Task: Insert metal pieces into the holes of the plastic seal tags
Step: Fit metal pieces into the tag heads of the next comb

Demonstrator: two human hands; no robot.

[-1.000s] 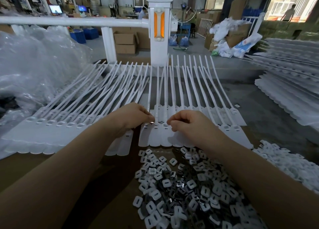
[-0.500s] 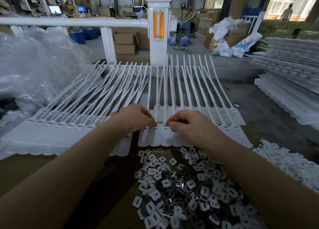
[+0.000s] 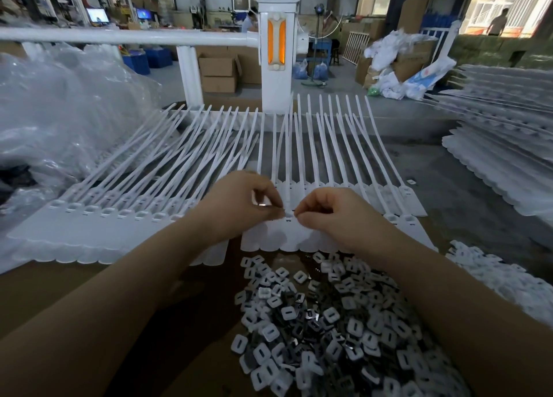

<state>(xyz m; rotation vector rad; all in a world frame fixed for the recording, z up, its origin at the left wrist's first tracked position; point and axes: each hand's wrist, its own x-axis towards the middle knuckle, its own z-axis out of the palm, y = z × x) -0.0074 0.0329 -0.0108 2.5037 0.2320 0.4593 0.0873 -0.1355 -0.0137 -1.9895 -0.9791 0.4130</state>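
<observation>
Whereas earlier both hands were lying lower, left hand [image 3: 239, 205] is now pinching a metal piece [image 3: 263, 205]; right hand [image 3: 332, 214] is pinching at tags [image 3: 287, 232]; loose pieces [image 3: 329, 321] are lying nearer.

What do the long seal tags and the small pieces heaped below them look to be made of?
Seal tags: likely matte white plastic, since the thin strips bend and curve. Heaped pieces: white, plastic-looking squares mixed with dark, glinting ones, probably metal.

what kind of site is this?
Likely a factory or assembly workshop: stacked sheets of white seal tags, a loose pile of small metal pieces on the bench, cardboard boxes on an open floor behind.
</observation>
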